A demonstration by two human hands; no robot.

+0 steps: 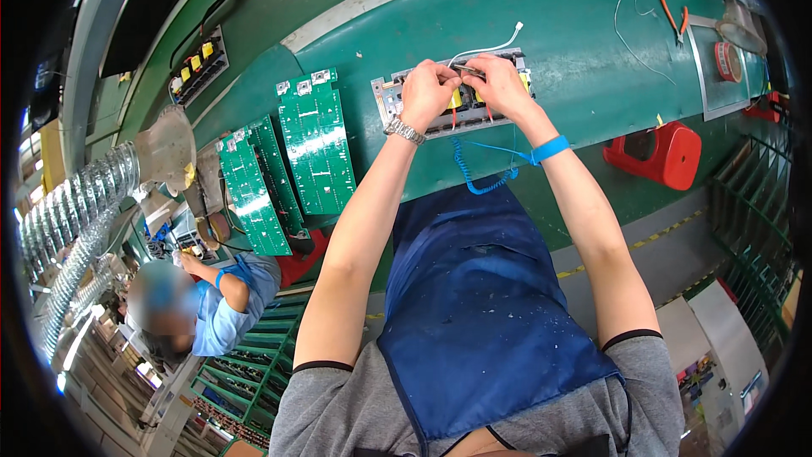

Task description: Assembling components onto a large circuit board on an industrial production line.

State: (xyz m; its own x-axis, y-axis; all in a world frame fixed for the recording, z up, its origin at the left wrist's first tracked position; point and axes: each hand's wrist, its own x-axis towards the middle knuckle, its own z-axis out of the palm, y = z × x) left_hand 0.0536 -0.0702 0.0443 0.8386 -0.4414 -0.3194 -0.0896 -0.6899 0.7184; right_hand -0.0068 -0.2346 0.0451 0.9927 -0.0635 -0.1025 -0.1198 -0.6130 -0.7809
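Note:
My left hand (428, 93), with a metal watch on its wrist, is closed with fingertips pinched above a circuit board assembly (391, 100). My right hand (501, 85) meets it there, its fingers also pinched together. Something small and dark shows between the fingertips, too little to name. A white cable (484, 50) with a plug at its end runs out from behind the hands toward the far right. Yellow parts and red wires show on the assembly, partly covered by my hands. A blue strap (550, 150) on my right wrist carries a coiled cord (474, 184).
Several green circuit boards (317, 148) lie left on the green table (575, 42). Orange-handled pliers (674, 17), a loose thin wire (630, 42) and a red tape roll (727, 62) are at right. A red stool (668, 156) stands below. Another person (228, 305) works at left.

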